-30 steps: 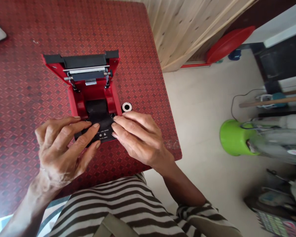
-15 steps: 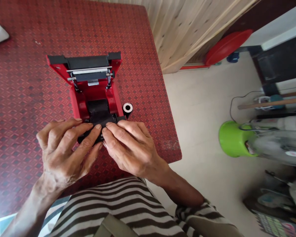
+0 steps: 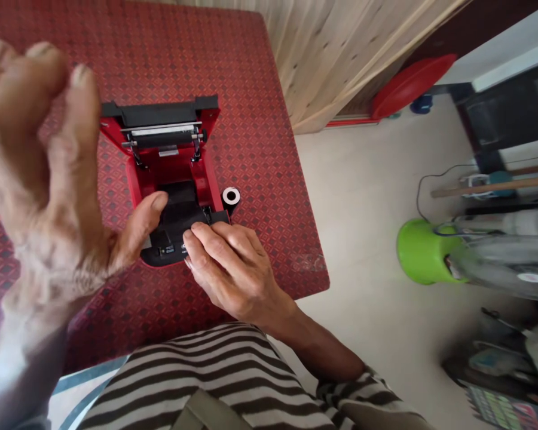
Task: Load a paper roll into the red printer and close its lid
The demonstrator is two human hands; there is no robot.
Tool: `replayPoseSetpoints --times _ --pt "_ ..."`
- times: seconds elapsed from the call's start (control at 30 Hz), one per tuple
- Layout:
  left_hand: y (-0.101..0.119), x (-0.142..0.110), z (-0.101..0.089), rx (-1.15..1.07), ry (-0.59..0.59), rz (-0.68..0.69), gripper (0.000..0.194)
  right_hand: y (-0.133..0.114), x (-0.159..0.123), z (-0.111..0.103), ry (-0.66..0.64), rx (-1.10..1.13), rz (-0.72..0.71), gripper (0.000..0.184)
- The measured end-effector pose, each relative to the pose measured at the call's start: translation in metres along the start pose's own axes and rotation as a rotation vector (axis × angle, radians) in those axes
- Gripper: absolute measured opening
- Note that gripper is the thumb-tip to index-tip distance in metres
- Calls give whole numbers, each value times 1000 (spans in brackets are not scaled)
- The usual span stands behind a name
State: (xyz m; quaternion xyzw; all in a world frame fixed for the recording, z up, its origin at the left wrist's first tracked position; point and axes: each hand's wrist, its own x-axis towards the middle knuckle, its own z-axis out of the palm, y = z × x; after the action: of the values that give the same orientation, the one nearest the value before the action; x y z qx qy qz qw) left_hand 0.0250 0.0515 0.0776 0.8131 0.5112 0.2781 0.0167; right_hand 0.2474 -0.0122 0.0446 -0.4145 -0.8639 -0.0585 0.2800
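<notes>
A red and black label printer (image 3: 211,179) stands on the table with its lid (image 3: 159,112) raised. Black ribbon film (image 3: 179,206) lies in its bay and runs toward the front. My right hand (image 3: 233,269) rests on the printer's black front part, its fingers together and pressing the film's near end; the fingertips' underside is hidden. Raised to the left, close to the camera, is my left hand (image 3: 58,173), open with fingers apart and nothing in it. Its thumb overlaps the printer's left side in view. Right of the printer stands a small black roll with a white core (image 3: 231,196).
The red patterned table (image 3: 269,149) ends at the right, above a pale floor. A curtain (image 3: 314,60) hangs beyond its far right edge. On the floor are a red basin (image 3: 412,86), a green bucket-like base (image 3: 419,251) and a wooden stick (image 3: 497,186).
My left hand has let go of the printer's front and swung up and left, opening its fingers. The front panel's left part now shows. My right hand has stayed in place.
</notes>
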Motion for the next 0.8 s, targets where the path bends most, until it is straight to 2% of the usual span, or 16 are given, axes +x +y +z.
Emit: replayPoseSetpoints --times 0.07,0.13,0.2,0.37,0.5,0.8 --pt "-2 7 1 80 -40 38 100 -1 0 0 2 6 6 26" --pt "0 5 1 83 -28 23 92 -1 0 -1 -15 8 18 26" --pt "3 -7 1 61 -10 32 86 -2 0 -2 -36 4 34 28" --pt "9 -39 11 55 -34 201 71 -3 -2 -3 -44 -11 50 31" --pt "9 -49 19 80 -57 237 72 -3 -2 -3 -43 -8 48 31" --pt "9 -50 17 163 -83 242 70 -2 -3 -2 -34 -5 47 28"
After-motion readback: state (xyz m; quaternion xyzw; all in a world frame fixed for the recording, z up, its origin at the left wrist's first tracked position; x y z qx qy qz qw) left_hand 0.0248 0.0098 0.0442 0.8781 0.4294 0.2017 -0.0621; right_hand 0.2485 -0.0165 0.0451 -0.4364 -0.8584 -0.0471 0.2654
